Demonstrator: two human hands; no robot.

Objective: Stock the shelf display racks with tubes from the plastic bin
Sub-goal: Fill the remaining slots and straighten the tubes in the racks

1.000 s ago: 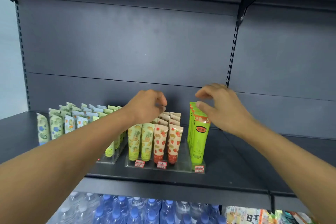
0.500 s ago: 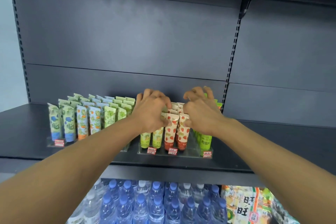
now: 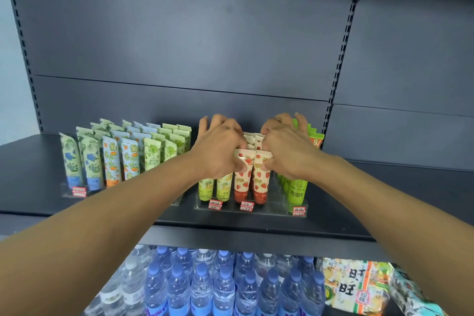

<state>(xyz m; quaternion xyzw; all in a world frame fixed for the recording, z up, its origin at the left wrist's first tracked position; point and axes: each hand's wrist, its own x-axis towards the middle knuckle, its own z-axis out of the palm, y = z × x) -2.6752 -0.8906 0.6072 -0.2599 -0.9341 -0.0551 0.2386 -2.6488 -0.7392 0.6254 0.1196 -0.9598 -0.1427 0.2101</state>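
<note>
While both hands' fingers [image 3: 241, 167] pinch strawberry tubes [image 3: 242, 179], the clear rack [image 3: 272, 209] holds pineapple, strawberry and green rows.

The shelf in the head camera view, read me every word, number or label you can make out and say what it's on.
"旺": large black character, printed twice on the yellow-and-white snack bag on the lower shelf.
"8": on the orange patch of the bright green tube behind the right hand.
Small red-and-white price tags on the clear plastic rack: too small to read.
Print on the strawberry-patterned tubes and blue water-bottle labels: blurred.
</note>
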